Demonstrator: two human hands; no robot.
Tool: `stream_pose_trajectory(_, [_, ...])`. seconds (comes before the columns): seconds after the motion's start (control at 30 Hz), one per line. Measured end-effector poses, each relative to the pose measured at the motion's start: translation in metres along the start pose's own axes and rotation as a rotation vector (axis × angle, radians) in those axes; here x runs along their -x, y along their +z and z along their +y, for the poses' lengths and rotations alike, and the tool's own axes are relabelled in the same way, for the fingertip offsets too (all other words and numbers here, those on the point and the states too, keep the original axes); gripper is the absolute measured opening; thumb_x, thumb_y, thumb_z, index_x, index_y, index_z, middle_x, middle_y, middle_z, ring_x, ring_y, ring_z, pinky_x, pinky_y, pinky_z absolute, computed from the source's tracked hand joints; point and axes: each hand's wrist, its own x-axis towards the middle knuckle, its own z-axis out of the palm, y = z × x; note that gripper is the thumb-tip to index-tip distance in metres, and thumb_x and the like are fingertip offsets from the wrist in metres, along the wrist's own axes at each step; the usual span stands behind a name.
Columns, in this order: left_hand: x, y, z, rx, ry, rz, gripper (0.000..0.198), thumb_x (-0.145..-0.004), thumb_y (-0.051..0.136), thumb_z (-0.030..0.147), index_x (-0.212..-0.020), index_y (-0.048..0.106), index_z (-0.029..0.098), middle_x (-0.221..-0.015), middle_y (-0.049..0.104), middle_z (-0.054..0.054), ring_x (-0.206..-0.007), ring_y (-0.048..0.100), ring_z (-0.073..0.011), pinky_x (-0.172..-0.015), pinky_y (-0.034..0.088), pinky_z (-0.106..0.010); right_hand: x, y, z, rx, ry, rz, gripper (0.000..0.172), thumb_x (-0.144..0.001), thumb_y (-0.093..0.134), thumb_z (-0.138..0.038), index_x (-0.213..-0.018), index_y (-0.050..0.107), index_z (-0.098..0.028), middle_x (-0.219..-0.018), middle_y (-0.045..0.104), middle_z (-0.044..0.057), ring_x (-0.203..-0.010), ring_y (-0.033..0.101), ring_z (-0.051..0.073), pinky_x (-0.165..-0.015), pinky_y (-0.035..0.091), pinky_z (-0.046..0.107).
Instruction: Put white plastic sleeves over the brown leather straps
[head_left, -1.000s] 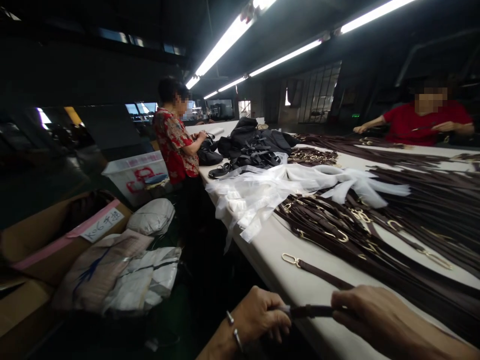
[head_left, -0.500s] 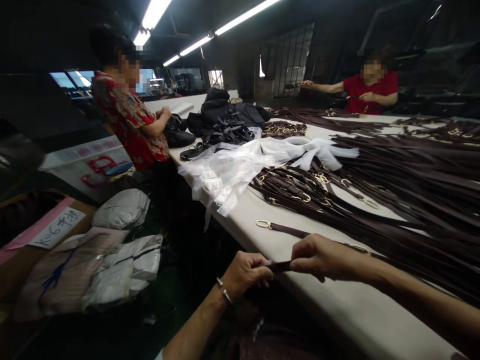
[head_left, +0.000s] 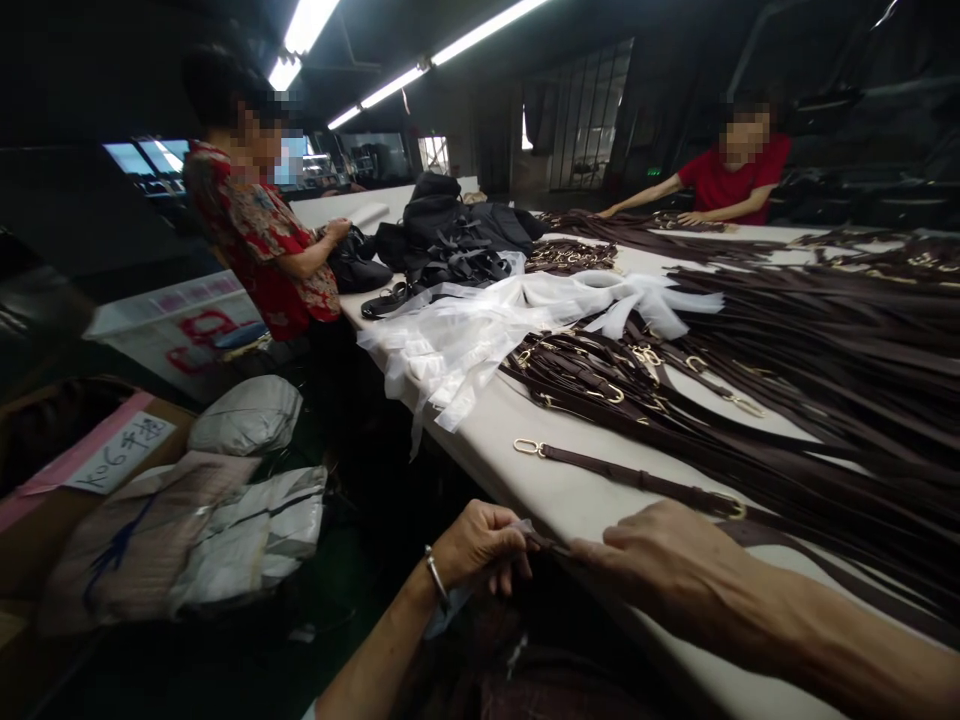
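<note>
My left hand (head_left: 480,548), with a metal bangle on the wrist, is closed in a pinch on one end of a dark brown strap (head_left: 551,545) just off the near edge of the white table (head_left: 570,500). My right hand (head_left: 660,570) grips the same strap a little to the right, its fingers pressed together over the table edge. Just beyond my hands another brown strap with a gold clasp (head_left: 622,475) lies flat on the table.
A big heap of brown straps (head_left: 787,400) covers the table's right. White plastic bags (head_left: 480,340) and black bags (head_left: 457,245) lie farther back. A person in a red patterned shirt (head_left: 262,250) stands at left, another in red (head_left: 727,170) across. Boxes and sacks (head_left: 225,520) sit on the floor.
The camera tilted down from the room to the table a second ago. Both my hands have since dropped lower and nearer along the strap, and the far person now reaches over the table.
</note>
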Motion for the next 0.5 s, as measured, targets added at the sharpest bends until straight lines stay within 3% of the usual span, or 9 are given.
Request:
stream_pose_trajectory(0.13, [0.000, 0.007, -0.001, -0.036, -0.040, -0.007, 0.025, -0.066, 0.069, 0.027, -0.083, 0.070, 0.008, -0.070, 0.072, -0.008, -0.047, 0.064, -0.0144, -0.038, 0.045, -0.018, -0.001, -0.005, -0.005, 0.083, 0.018, -0.097, 0.024, -0.092, 0.045, -0.019, -0.087, 0.068, -0.022, -0.062, 0.063, 0.002, -0.048, 0.044, 0.012, -0.049, 0.016, 0.031])
stream_pose_trajectory(0.27, [0.001, 0.017, 0.003, -0.147, 0.041, 0.034, 0.022, -0.067, 0.075, 0.027, -0.080, 0.073, 0.010, -0.064, 0.070, -0.005, -0.051, 0.064, -0.0150, -0.045, 0.048, -0.021, -0.011, -0.013, 0.000, -0.279, 0.194, -0.091, 0.019, -0.089, 0.055, -0.030, -0.088, 0.072, -0.023, -0.060, 0.061, 0.000, -0.050, 0.048, 0.010, -0.049, 0.025, 0.024])
stream_pose_trajectory(0.4, [0.008, 0.018, 0.015, -0.467, 0.297, 0.101, 0.027, -0.077, 0.076, 0.040, -0.088, 0.077, 0.015, -0.075, 0.074, -0.005, -0.065, 0.068, -0.0177, -0.060, 0.052, -0.024, -0.020, -0.007, 0.018, -0.800, 0.467, -0.240, 0.028, -0.087, 0.057, -0.043, -0.093, 0.071, -0.020, -0.047, 0.051, -0.005, -0.037, 0.038, 0.007, -0.037, 0.024, 0.019])
stream_pose_trajectory(0.5, [0.014, 0.015, 0.024, -0.753, 0.533, 0.199, 0.038, -0.079, 0.073, 0.049, -0.102, 0.075, 0.018, -0.095, 0.075, -0.007, -0.087, 0.070, -0.0209, -0.080, 0.050, -0.025, -0.023, 0.005, 0.032, -0.994, 0.509, -0.263, 0.035, -0.084, 0.060, -0.052, -0.089, 0.067, -0.018, -0.045, 0.050, -0.006, -0.033, 0.029, 0.005, -0.032, 0.018, 0.018])
